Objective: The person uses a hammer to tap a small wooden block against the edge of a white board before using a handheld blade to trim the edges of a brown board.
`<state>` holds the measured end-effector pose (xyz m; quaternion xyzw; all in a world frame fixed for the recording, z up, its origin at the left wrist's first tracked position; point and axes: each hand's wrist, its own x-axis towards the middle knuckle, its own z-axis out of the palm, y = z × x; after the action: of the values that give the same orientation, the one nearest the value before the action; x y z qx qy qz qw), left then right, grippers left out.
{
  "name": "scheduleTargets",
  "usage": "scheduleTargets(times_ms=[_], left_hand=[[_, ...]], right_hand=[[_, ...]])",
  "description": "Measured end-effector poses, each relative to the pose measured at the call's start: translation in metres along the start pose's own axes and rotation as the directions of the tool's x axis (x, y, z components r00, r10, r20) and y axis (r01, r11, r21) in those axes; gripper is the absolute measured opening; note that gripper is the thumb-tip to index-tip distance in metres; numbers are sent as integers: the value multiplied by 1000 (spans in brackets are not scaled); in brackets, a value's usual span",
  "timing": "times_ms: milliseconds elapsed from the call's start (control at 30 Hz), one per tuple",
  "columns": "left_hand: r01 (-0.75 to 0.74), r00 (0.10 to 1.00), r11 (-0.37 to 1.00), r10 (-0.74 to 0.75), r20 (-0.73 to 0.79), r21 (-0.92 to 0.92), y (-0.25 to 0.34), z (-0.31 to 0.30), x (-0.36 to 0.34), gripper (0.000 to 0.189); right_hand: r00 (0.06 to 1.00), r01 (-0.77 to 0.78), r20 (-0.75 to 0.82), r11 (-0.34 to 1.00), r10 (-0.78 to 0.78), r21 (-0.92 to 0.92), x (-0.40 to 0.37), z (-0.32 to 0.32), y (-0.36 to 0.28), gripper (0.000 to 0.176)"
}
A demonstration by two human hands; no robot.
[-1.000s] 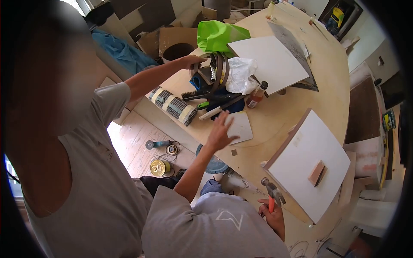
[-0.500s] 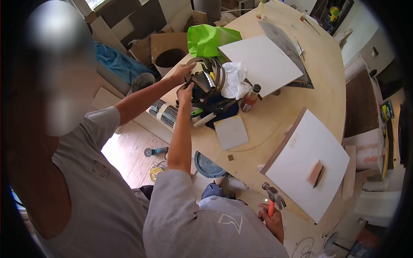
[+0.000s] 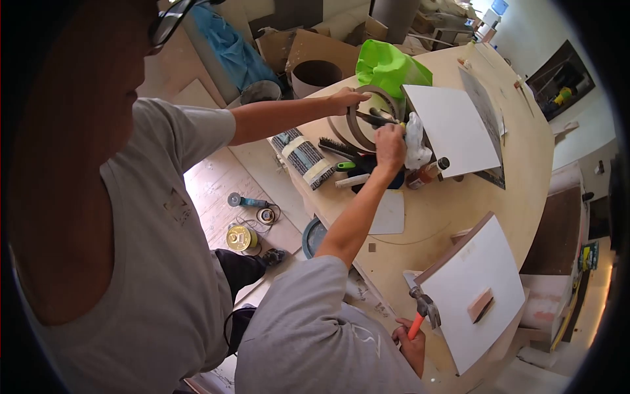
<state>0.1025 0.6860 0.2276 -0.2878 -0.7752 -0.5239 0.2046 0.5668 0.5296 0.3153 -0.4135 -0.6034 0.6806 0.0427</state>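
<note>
My right hand [image 3: 410,345] is gripping the hammer [image 3: 425,304] by its handle beside the white panel [image 3: 453,328], leaving the head free; my left hand [image 3: 390,146] is curling near the coil [image 3: 354,131], holding what, I can't tell.

Clutter: bright green bag [image 3: 390,69] on pale wood tabletop [image 3: 472,200], right by a flat white panel [image 3: 453,128] overlapping a grey mottled sheet [image 3: 482,108]. Reddish bottle with black cap [image 3: 425,173] near panel's lower edge. Dark-striped bundle with pale tape bands [image 3: 302,157] at tabletop edge. Floor [image 3: 207,187]: teal angle grinder [image 3: 248,201], round gold-topped tin [image 3: 240,238] near it. Crumpled blue plastic sheeting [image 3: 230,49] near brown cardboard [image 3: 321,46] behind.
</note>
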Motion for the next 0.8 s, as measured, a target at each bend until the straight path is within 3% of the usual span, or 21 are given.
scheduleTargets(times_ms=[67,233,400,667,800], left_hand=[[-78,989,997,77,124,9,10,4,-7,20],[-22,958,1000,22,287,-3,19,11,-41,33],[19,858,1000,-29,513,24,3,11,-71,35],[49,864,996,-5,504,-74,-12,-34,-73,40],[160,879,976,-71,472,-151,-26,-55,-64,34]], right_hand=[[1000,-4,22,1000,4,-11,1,-1,0,26],[1000,-15,6,999,15,-37,-3,-2,1,26],[999,-20,-29,999,18,-45,-8,0,1,26],[999,-29,-24,999,28,-36,-7,0,9,28],[999,-30,-18,999,30,22,-8,-1,14,28]])
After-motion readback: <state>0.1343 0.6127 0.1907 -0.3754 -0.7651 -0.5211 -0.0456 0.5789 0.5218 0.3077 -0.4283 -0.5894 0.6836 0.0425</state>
